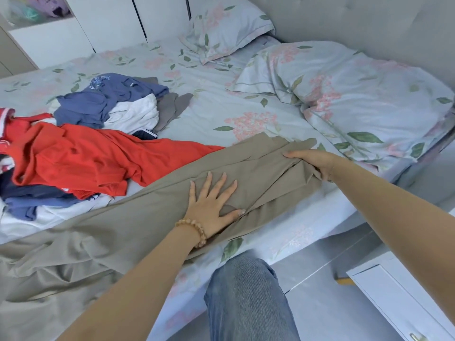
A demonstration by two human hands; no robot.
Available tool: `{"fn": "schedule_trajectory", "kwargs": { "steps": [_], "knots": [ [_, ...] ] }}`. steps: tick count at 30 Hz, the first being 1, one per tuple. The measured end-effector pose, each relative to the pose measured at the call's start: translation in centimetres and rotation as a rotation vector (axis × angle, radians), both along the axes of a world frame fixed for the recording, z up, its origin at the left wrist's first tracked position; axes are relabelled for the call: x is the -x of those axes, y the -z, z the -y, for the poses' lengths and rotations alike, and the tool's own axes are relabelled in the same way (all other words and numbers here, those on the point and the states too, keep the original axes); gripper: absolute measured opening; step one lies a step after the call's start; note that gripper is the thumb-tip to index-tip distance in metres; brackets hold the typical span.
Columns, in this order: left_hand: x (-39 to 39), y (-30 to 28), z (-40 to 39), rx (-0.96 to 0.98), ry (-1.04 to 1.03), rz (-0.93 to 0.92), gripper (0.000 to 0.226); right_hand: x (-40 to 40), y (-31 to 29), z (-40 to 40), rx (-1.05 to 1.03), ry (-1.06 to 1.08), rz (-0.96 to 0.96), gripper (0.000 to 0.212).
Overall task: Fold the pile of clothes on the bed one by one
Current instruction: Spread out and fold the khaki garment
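On the khaki trousers (147, 207), the left hand (211, 207) presses flat, fingers spread; the right hand (312, 159) grips their far end, fingers curled.

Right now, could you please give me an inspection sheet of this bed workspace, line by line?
Surface: pale blue floral bedsheet, wrinkled, covering the bed.
Job's things: long khaki fabric garment spread across the near edge; its far end lies bunched under the right hand.
Clutter: unfolded pile to the left, with a red shirt, a blue printed top, a white garment and a grey piece; two floral pillows near the grey headboard.
Grippers: left hand pressed flat on the khaki garment, fingers spread; right hand grips its bunched end.
Cables: nothing seen.
Surroundings: white wardrobe doors behind; white cabinet at lower right.
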State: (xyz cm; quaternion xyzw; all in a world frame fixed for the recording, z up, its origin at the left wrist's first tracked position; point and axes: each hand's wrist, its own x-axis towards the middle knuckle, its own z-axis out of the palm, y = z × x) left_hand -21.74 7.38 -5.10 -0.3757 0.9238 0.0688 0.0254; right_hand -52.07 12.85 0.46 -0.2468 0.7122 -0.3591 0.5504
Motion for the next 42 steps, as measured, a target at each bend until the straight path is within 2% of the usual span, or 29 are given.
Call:
{"fn": "schedule_trajectory", "kwargs": {
  "steps": [3,7,9,13,17,20,22,24,26,27,29,32,35,37,39,41,42],
  "knots": [
    [-1.1,-1.1,-0.2,-0.183,-0.078,-0.17,0.089,-0.9,-1.1,-0.2,0.048,0.049,0.095,0.043],
    [-5.7,-3.1,-0.8,-0.345,-0.224,-0.551,0.061,-4.1,-5.2,0.0,0.164,0.104,0.186,0.033],
    [-8.6,-4.4,-1.3,-0.349,-0.296,-0.689,0.045,-7.0,-8.0,0.4,0.236,0.065,0.218,0.026],
    [-16.0,-6.5,-1.7,-0.392,-0.47,-0.9,0.039,-15.3,-13.4,1.0,0.36,-0.056,0.253,0.023],
    [-24.5,-7.5,-3.0,-0.379,-0.689,-1.059,0.034,-26.0,-16.3,1.9,0.474,-0.184,0.047,0.007],
    [-30.8,-7.7,-4.7,-0.319,-0.834,-1.113,0.028,-35.0,-15.4,4.0,0.561,-0.319,-0.188,0.027],
    [-34.4,-7.5,-6.0,-0.291,-0.924,-1.162,0.028,-41.6,-13.4,4.9,0.586,-0.505,-0.345,0.029],
    [-37.4,-6.8,-7.3,-0.283,-1.024,-1.204,0.026,-47.6,-9.9,5.5,0.515,-0.738,-0.452,0.038],
    [-40.1,-6.1,-8.3,-0.266,-1.115,-1.218,0.022,-52.4,-6.3,5.3,0.332,-0.924,-0.408,0.054],
    [-41.2,-5.6,-8.7,-0.249,-1.139,-1.224,0.023,-53.8,-4.7,5.1,0.262,-0.977,-0.396,0.06],
    [-43.5,-4.8,-9.3,-0.216,-1.179,-1.229,0.025,-54.8,-3.0,4.8,0.289,-0.975,-0.434,0.05],
    [-46.6,-3.6,-10.0,-0.191,-1.285,-1.247,0.026,-52.8,-3.0,4.7,0.544,-0.828,-0.432,0.026],
    [-48.6,-2.6,-10.0,-0.032,-1.45,-1.151,0.035,-48.8,-3.3,4.7,0.761,-0.787,-0.562,0.028],
    [-49.1,-2.6,-9.8,0.058,-1.685,-1.053,0.062,-47.3,-2.5,4.5,0.784,-0.917,-0.715,0.038],
    [-49.1,-2.7,-9.5,0.106,-1.873,-1.146,0.083,-47.3,-0.4,3.7,0.646,-1.193,-0.831,0.062],
    [-49.2,-2.6,-8.8,0.147,-1.838,-1.341,0.096,-48.5,2.2,2.7,0.582,-1.414,-1.066,0.083],
    [-49.4,-2.5,-8.4,0.141,-1.795,-1.411,0.101,-49.0,3.2,2.2,0.62,-1.437,-1.18,0.084]
  ]
}}
